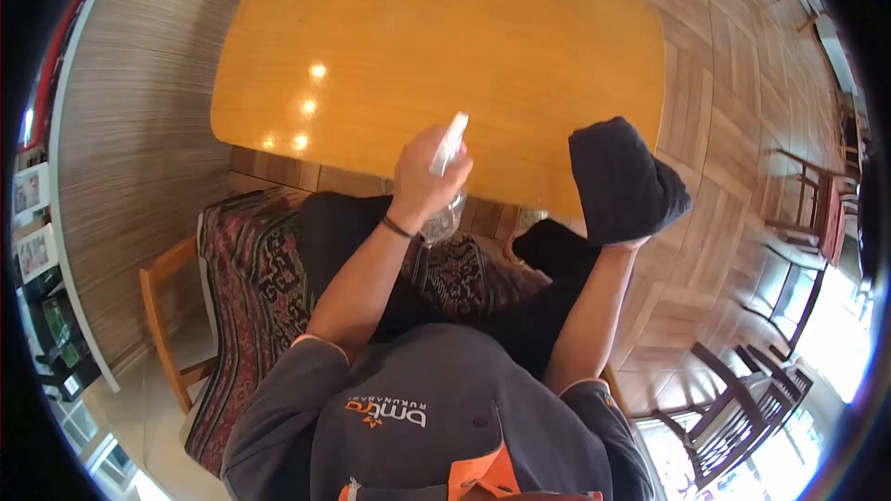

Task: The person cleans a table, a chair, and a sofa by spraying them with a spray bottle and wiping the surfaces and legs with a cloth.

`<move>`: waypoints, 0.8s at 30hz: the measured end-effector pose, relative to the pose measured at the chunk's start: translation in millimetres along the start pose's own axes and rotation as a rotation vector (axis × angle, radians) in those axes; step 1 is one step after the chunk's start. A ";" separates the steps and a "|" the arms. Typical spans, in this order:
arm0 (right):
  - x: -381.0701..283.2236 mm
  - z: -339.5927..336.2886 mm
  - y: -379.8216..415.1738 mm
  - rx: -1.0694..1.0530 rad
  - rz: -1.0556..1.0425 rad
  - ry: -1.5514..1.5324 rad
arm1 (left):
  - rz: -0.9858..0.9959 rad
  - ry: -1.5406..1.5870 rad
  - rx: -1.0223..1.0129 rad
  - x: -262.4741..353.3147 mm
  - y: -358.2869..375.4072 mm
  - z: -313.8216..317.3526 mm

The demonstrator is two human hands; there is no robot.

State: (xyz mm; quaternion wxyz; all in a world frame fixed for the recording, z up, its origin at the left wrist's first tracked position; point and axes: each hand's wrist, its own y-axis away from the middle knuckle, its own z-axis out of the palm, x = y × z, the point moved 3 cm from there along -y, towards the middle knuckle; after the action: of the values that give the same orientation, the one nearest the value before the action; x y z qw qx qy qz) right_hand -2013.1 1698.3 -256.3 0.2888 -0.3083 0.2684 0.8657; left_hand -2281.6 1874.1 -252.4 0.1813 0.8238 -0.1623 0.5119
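My left hand (425, 176) is wrapped round the neck of a spray bottle (445, 223) with a white trigger head and a clear body. Its nozzle points forward over the near edge of the wooden table (445, 37). A folded dark cloth (620, 184) covers most of my right hand (631, 243), at the table's near right corner. Only the heel of that hand and the wrist show below the cloth, so its fingers are hidden. Both hands are raised above my lap.
I sit on a bench or chair draped with a patterned red and black cloth (251, 269). A wooden chair frame (162, 315) stands at the left, beside a wood-grain wall (139, 102). More wooden chairs (742, 408) stand at the right on the parquet floor (715, 213).
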 end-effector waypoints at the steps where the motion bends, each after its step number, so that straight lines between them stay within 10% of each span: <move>1: 5.5 -7.1 16.6 -0.005 -0.040 0.032 | 0.022 -0.009 0.026 -9.2 7.4 5.5; 11: -10.0 -75.4 158.8 0.036 -1.187 1.951 | 0.262 -0.055 -0.009 17.2 112.7 41.9; 18: -2.4 -138.6 188.5 0.125 -0.938 1.644 | 0.374 -0.063 0.004 32.9 147.5 85.6; 24: -2.5 -135.8 185.6 0.225 -0.888 2.090 | 0.360 0.011 -0.105 28.3 124.6 68.1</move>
State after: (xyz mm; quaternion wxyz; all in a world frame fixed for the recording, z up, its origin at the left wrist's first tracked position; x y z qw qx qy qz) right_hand -2083.5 1482.3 -291.8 0.2306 -0.9184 0.3207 -0.0223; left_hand -2272.6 1730.3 -238.3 0.1304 0.7683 -0.3324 0.5313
